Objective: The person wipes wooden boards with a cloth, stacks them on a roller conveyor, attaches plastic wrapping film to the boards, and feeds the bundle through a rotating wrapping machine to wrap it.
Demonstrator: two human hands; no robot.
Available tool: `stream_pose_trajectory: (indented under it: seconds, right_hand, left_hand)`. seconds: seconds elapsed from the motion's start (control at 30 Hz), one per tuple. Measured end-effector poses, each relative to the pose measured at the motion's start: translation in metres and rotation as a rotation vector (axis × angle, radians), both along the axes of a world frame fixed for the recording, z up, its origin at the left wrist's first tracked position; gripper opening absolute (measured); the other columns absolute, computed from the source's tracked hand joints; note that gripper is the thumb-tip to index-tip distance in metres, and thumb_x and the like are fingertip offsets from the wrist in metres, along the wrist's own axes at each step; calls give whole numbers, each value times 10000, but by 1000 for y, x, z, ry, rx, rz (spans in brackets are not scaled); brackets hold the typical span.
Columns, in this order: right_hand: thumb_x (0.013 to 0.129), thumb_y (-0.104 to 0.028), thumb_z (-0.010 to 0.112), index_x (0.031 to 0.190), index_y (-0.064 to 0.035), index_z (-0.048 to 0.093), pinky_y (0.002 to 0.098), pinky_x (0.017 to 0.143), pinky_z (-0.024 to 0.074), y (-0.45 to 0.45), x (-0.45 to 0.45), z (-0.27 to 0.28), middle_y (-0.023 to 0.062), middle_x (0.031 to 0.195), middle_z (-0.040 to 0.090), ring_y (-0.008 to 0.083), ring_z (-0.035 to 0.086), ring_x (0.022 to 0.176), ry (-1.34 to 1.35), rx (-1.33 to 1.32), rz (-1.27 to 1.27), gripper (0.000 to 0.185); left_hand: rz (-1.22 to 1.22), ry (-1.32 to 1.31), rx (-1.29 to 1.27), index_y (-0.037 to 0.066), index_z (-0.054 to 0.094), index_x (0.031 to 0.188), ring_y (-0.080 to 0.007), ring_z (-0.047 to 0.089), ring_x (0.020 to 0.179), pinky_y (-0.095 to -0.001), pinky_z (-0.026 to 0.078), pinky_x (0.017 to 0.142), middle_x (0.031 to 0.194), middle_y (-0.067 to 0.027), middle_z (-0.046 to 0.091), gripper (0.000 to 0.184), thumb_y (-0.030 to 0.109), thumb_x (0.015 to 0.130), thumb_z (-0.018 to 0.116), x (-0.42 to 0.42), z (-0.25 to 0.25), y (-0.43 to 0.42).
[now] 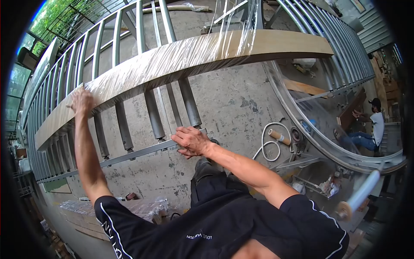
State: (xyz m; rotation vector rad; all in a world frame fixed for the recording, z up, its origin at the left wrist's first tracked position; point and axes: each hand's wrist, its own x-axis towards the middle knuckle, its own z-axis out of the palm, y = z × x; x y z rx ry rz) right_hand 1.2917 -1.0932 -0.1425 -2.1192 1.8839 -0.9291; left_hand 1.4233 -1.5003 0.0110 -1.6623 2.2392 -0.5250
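A long pale wooden board [280, 42] lies across a roller conveyor [116, 41]. Its middle and left stretches are covered in clear stretch film [159, 64]. On the film-covered top, toward the board's left end, my left hand [82, 101] rests with fingers apart, slightly blurred. My right hand [192, 141] is closed around the conveyor's near side rail [142, 153], close to that rail's right end. Strands of film stretch upward from the board near the middle top. Part of what my right fingers touch underneath is hidden.
A large metal ring [297, 114] stands at right, with a roll of film [360, 194] near its lower edge. More rollers [340, 52] lie beyond. A white hose [258, 151] and cardboard tube [279, 137] are on the floor. A co-worker [375, 125] sits far right. Wrapped boards [86, 216] lie lower left.
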Motion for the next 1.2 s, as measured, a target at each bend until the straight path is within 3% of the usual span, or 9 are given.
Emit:
stream_pose_trajectory:
  seconds: [0.03, 0.13, 0.27, 0.37, 0.63, 0.83, 0.87, 0.93, 1.2]
  right_hand:
    - [638, -339, 720, 1103, -67, 528, 338, 875, 443, 0, 0, 3, 59, 1002, 571, 230, 520, 1080, 2, 43, 4, 571]
    - [646, -343, 716, 1107, -64, 525, 352, 885, 439, -1, -1, 5, 72, 1023, 568, 246, 515, 1091, -17, 62, 23, 572]
    - [660, -293, 730, 1140, -47, 511, 400, 934, 423, 5, -3, 13, 115, 1112, 557, 299, 482, 1164, -148, 94, 29, 582]
    - [631, -261, 742, 1065, -48, 525, 377, 901, 433, 3, 1, 15, 117, 1012, 579, 282, 515, 1089, -175, 2, -35, 531]
    - [644, -224, 727, 997, -62, 541, 334, 888, 444, 0, 2, 5, 102, 1014, 585, 260, 534, 1067, -150, -19, -91, 431]
    - [691, -285, 685, 1078, -53, 558, 362, 923, 442, -3, -2, -10, 140, 1080, 580, 281, 543, 1078, -138, -16, -79, 469]
    - [675, -265, 700, 1033, -58, 551, 352, 917, 437, -2, -5, -9, 114, 1046, 586, 261, 540, 1084, -130, -27, -95, 439]
    - [659, -244, 715, 988, -64, 544, 342, 911, 432, 2, -9, -10, 88, 1012, 591, 241, 536, 1091, -125, -32, -104, 412]
    - [706, -343, 655, 1098, -36, 564, 356, 949, 426, -26, -2, -14, 89, 1063, 584, 260, 528, 1097, -80, -3, -65, 507]
  left_hand:
    - [-30, -60, -101, 162, 298, 1426, -329, 211, 1379, -654, 122, 1060, 1493, -121, 243, 549, 433, 949, 276, -11, -4, 6]
    - [-336, 325, -204, 216, 299, 1430, -344, 179, 1386, -648, 122, 1058, 1498, -143, 218, 570, 499, 939, 230, -39, -40, 32]
    - [-222, 323, -155, 246, 329, 1425, -320, 173, 1394, -548, 43, 1106, 1504, -115, 229, 632, 559, 876, 303, -39, -78, 33]
    - [-231, 408, -141, 246, 335, 1423, -317, 190, 1390, -552, 57, 1102, 1500, -111, 244, 635, 550, 865, 330, -34, -74, 30]
    - [-252, 307, -210, 285, 362, 1406, -294, 208, 1389, -554, 63, 1103, 1488, -75, 284, 600, 574, 880, 341, -13, -84, 2]
    - [-312, 236, -278, 264, 347, 1413, -281, 257, 1371, -630, 142, 1051, 1470, -34, 327, 552, 504, 916, 350, 14, -104, -43]
    - [-330, 78, -285, 252, 379, 1393, -285, 272, 1363, -630, 155, 1051, 1464, -11, 337, 495, 445, 937, 372, 17, -104, -45]
    - [-413, 251, -378, 261, 433, 1339, -290, 297, 1351, -636, 198, 1040, 1456, -6, 349, 408, 370, 947, 412, 25, -112, -53]
    - [-664, 89, -416, 225, 499, 1126, -325, 357, 1316, -648, 316, 973, 1434, -5, 387, 217, 240, 911, 526, 65, -109, -99]
